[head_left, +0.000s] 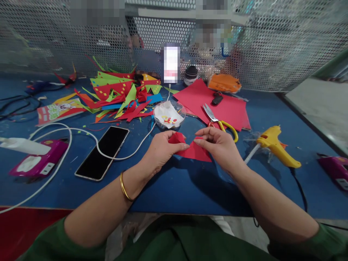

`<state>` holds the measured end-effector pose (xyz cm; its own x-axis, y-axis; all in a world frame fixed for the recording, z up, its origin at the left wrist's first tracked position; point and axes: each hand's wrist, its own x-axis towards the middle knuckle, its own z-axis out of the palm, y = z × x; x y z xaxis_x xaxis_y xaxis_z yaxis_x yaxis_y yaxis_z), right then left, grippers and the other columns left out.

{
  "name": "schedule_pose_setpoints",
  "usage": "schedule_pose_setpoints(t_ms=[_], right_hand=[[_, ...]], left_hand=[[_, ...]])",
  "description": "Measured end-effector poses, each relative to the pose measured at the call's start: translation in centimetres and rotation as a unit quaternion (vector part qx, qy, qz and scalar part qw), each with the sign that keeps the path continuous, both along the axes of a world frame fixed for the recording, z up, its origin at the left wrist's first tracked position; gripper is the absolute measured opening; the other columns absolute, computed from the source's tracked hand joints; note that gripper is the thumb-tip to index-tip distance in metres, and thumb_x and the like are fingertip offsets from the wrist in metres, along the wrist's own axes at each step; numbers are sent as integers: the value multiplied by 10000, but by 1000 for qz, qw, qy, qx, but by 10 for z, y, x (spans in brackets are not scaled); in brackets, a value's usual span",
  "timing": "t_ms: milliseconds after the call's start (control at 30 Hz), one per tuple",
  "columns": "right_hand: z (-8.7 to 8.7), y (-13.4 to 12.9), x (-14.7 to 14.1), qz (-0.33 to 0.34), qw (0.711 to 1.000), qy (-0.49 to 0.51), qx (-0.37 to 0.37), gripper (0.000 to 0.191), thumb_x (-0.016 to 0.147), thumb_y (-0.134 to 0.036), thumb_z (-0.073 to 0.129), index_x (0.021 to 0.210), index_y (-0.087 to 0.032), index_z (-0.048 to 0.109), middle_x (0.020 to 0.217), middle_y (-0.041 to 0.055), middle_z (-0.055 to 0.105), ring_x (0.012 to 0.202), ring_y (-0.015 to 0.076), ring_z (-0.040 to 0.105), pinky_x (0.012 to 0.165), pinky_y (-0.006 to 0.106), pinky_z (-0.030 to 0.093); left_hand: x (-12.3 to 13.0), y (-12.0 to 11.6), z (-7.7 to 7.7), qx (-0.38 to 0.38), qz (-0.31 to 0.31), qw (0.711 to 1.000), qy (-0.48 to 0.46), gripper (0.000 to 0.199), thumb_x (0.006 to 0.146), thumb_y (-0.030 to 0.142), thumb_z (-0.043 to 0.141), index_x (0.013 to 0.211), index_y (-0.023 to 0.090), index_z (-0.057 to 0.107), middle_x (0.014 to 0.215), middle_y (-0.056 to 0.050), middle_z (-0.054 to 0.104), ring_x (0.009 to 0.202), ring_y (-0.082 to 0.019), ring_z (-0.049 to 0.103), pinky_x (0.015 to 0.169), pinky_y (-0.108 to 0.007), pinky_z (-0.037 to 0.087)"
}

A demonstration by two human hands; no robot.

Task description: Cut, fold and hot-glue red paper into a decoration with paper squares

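Observation:
Both hands hold one folded piece of red paper (194,152) above the blue table, near its front edge. My left hand (163,148) pinches the raised, folded left part between thumb and fingers. On the other side, my right hand (214,143) pinches the paper's upper right part between thumb and forefinger. The paper's lower edge hangs between the hands. Just beyond them sits a clear round dish (181,108) with white paper and small red and yellow bits. Scissors with yellow handles (221,123) lie behind my right hand, partly on large red sheets (195,96).
A black phone (103,154) and white cable (136,156) lie left, near a purple power strip (43,159). Coloured paper scraps (116,90) are heaped at the back left. At right are a yellow glue gun (278,146) and another purple strip (335,168). A lit phone (171,65) stands behind.

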<state>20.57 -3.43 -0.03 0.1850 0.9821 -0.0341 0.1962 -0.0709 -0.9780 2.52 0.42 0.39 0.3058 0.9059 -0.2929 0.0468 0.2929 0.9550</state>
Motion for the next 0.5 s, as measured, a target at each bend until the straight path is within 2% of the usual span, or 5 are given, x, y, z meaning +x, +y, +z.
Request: schedule_pose_setpoints(t_ms=[67,267,400,500], right_hand=[[0,0,1,1,1000,-10,5,309,700,-401,795,890,-186,679,635,-31,635,536,102,528,541,281,424],[0,0,3,10,1000,7,-7,372,742,-464,781,989,-206,676,767,17,712,681,154,626,616,304,487],[-3,1,3,23,1000,-10,-17,362,730,-476,783,942,-202,677,652,-22,629,576,132,561,532,285,428],[-4,2,4,17,1000,-20,-9,354,711,-453,788,929,-198,676,643,-28,608,559,118,529,521,276,405]], left_hand=[[0,0,0,2,-2,1000,0,326,577,233,867,867,157,737,733,0,710,659,-130,620,658,-260,479],[-2,2,2,14,29,999,4,320,600,244,874,881,157,749,712,25,692,632,-111,591,654,-249,472],[0,2,2,5,38,999,-6,294,600,217,874,856,158,740,699,25,690,621,-109,592,657,-253,487],[1,2,4,-14,28,999,-18,241,655,249,849,854,160,747,724,-7,718,629,-121,613,645,-261,503]])
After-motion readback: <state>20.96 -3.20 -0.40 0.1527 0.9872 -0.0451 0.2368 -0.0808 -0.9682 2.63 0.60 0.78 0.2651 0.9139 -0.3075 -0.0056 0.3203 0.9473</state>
